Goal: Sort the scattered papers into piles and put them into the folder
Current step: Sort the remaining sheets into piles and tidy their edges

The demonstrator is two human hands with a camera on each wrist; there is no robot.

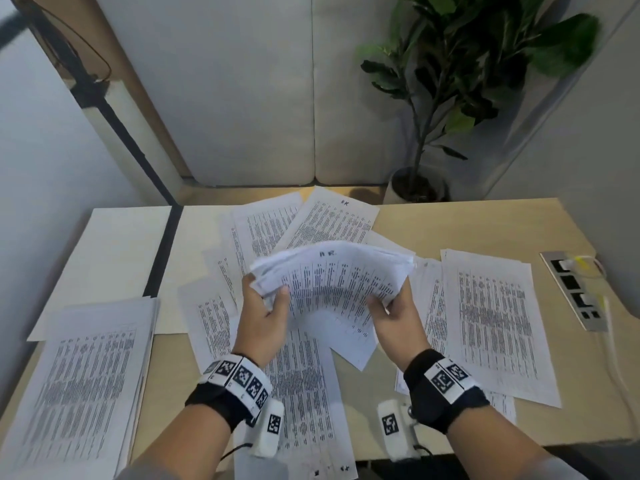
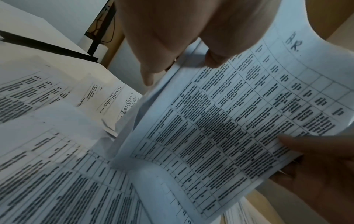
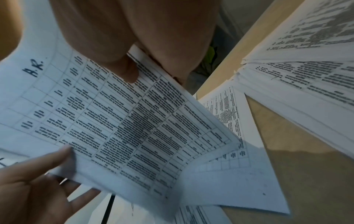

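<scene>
Both hands hold a bent sheaf of printed papers (image 1: 332, 282) above the table's middle; its top sheet bears a table and handwritten "A.R." (image 2: 294, 44). My left hand (image 1: 266, 306) pinches the sheaf's left edge, thumb on top. My right hand (image 1: 391, 306) pinches the right edge, thumb (image 3: 126, 72) on the print. The same sheaf (image 3: 134, 121) fills the right wrist view. An open cream folder (image 1: 114, 251) with a dark spine lies flat at the back left. One pile (image 1: 79, 382) lies front left, another pile (image 1: 498, 320) on the right. Loose sheets (image 1: 304, 220) lie scattered beneath and behind the hands.
The light wooden table (image 1: 450, 223) meets a padded grey wall. A potted plant (image 1: 415, 188) stands at the back right. A socket strip (image 1: 575, 289) with white cables is set into the table near its right edge.
</scene>
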